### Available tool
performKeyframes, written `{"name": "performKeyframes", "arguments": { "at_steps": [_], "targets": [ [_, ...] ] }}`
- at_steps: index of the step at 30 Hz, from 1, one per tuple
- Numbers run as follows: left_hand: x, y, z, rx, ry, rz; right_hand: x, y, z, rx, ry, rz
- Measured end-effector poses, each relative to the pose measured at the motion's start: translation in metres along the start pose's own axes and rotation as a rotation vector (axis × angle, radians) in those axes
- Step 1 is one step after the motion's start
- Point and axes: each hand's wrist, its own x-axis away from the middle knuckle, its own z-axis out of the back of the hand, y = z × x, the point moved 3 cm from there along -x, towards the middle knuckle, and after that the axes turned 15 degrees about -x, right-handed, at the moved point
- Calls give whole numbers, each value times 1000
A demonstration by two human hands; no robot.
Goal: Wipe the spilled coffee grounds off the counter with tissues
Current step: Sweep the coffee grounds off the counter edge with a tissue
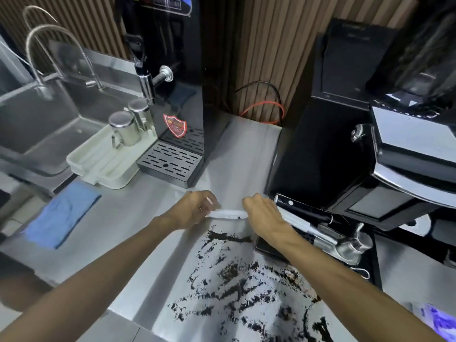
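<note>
In the head view your left hand and right hand each pinch one end of the tissue, stretched side to side low over the bench, while the coffee grounds lie on its near side, toward you, closer to your right hand.

white tissue, black coffee grounds, silver counter, blue cloth

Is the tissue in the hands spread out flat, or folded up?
Folded or bunched, not spread: the tissue shows only as a narrow white band held between the left hand and the right hand.
</note>
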Motion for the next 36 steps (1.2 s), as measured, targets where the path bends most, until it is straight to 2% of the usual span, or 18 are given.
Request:
{"name": "performKeyframes", "arguments": {
  "at_steps": [6,11,17,22,29,36],
  "targets": [
    [-46,-11,14,-129,5,42,-36,-1,5,40,24,-39],
    [-98,-23,18,-249,38,-3,-80,7,-2,99,25,-151],
    [-161,-26,17,-290,45,-18,-147,37,17,113,57,-372],
    [-225,-27,20,-276,97,-24,-197,74,35,24,175,-548],
    [-304,-44,26,-255,186,14,-255,113,44,-88,295,-626],
    [-336,-51,14,-264,302,110,-280,139,29,-96,372,-633]
  ]
}}
